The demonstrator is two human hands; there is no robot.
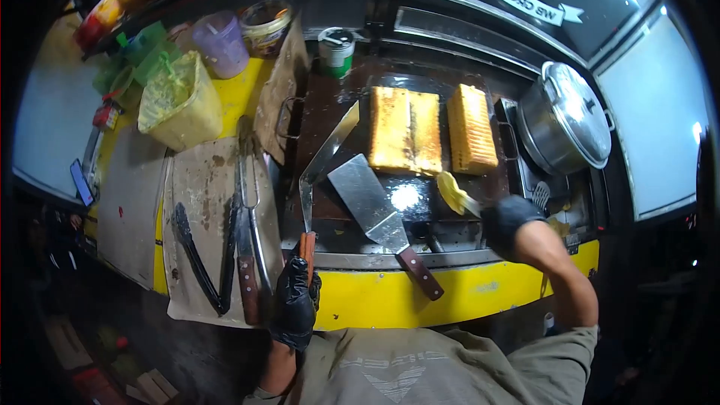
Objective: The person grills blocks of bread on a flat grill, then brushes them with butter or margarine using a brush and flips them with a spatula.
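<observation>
My left hand [294, 306], in a black glove, is closed around the wooden handle of an offset spatula [328, 148]; its long blade points up over the dark griddle [330, 210]. My black-gloved right hand [514, 225] grips a utensil whose tip carries a lump of yellow spread [453, 193]; the hand hides most of the tool. That tip is just below two browned bread pieces on the griddle: a wide flat block [405, 131] and a narrower ridged block [472, 129]. A broad metal turner [364, 195] lies between my hands, its handle over the front edge.
To the left, tongs [201, 259] and other long utensils lie on a brown board [206, 172]. Behind are a yellowish tub [184, 105], a purple container [221, 45] and cardboard [279, 94]. A white-green can [336, 52] stands at the back; a lidded pot [566, 120] stands right.
</observation>
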